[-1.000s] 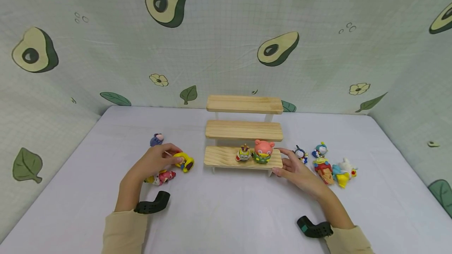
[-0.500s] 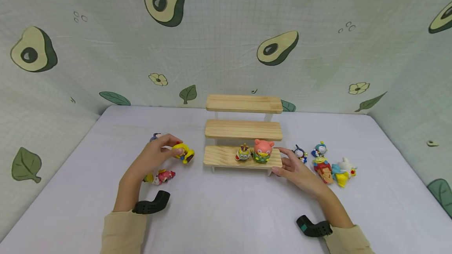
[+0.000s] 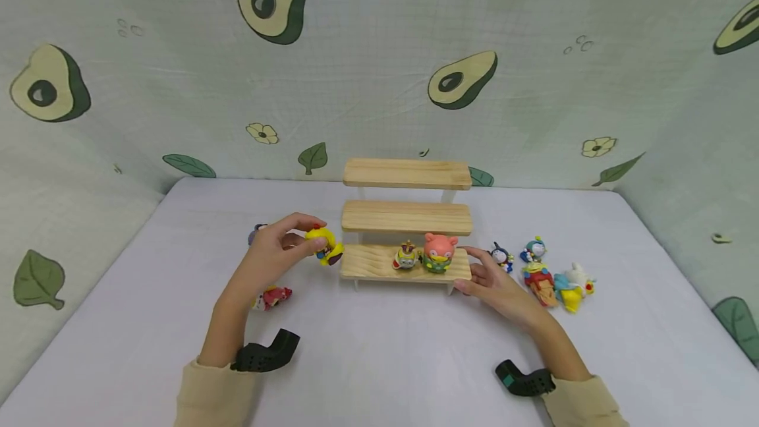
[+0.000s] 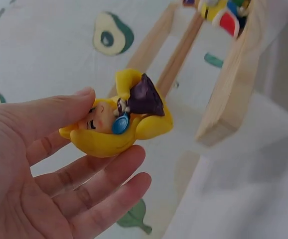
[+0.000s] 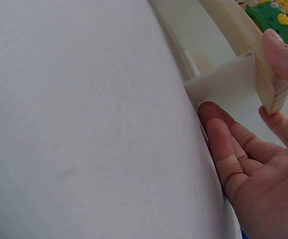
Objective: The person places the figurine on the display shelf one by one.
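My left hand (image 3: pixel 274 246) pinches a yellow-haired princess figurine (image 4: pixel 104 143) between thumb and fingers, raised just left of the lowest step. In the left wrist view the figurine lies sideways, its purple part and a small blue piece showing. My right hand (image 3: pixel 504 292) holds the right end of the three-step wooden display stand (image 3: pixel 370 262), thumb on the board and a fingertip at its end in the right wrist view. On the lowest step stand a crowned yellow figurine (image 3: pixel 406 256) and a larger pink figurine (image 3: pixel 439 252) in green.
Right of the stand lie several figurines: a dark blue-and-white one (image 3: pixel 501 257), a blue one (image 3: pixel 534 250), a red one (image 3: pixel 539 284) and a white one (image 3: pixel 578 277). Near my left forearm lies a pink-red figurine (image 3: pixel 273 296); a bluish one (image 3: pixel 255 233) is partly hidden behind that hand.
My left hand has lifted the yellow-haired figurine and carried it right and away from me, up to the stand's left end. The right hand has stayed on the stand.
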A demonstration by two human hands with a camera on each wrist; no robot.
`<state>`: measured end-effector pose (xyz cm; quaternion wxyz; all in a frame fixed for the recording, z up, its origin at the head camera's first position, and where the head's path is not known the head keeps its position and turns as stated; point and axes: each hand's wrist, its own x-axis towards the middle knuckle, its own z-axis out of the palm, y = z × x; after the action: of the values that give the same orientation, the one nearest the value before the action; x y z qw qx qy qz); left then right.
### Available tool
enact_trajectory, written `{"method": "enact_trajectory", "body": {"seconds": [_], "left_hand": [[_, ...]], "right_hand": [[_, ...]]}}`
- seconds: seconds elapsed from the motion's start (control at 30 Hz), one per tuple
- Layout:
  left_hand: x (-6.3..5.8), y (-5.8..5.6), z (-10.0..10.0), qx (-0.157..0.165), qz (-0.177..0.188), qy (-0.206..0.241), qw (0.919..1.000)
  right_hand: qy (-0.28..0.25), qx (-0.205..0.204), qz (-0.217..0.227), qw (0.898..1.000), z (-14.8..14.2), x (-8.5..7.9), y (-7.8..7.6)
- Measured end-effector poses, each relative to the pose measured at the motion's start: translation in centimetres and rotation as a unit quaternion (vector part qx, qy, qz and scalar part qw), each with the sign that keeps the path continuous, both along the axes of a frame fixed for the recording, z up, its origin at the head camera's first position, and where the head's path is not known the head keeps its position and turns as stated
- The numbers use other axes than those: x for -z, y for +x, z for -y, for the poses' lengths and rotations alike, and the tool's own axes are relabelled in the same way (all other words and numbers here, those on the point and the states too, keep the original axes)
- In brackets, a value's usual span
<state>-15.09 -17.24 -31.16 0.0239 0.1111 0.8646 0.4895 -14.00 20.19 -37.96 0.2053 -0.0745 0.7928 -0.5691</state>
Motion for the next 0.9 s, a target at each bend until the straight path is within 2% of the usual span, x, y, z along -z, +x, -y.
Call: {"method": "enact_trajectory", "body": {"seconds": [0.2,0.4,0.73,0.9], "left_hand": [[-0.6,0.6,-2.2,0.022,-0.040,0.007,0.9989],[-0.1,0.5,-4.3,0.044,-0.083,-0.007,0.9955],[0.3,0.7,-6.5,0.030,-0.098,-0.070,0.9923],[0.7,0.8,-7.4,0.019,-0.116,-0.108,0.9871]], "right_hand": [[-0.012,-0.002,0.002,1.000,0.2,0.0,-0.2],[-0.011,-0.003,-0.001,1.000,0.1,-0.1,-0.2],[-0.007,0.000,0.001,1.000,0.1,-0.2,-0.1],[-0.006,0.002,0.003,1.000,0.1,-0.2,-0.1]]}}
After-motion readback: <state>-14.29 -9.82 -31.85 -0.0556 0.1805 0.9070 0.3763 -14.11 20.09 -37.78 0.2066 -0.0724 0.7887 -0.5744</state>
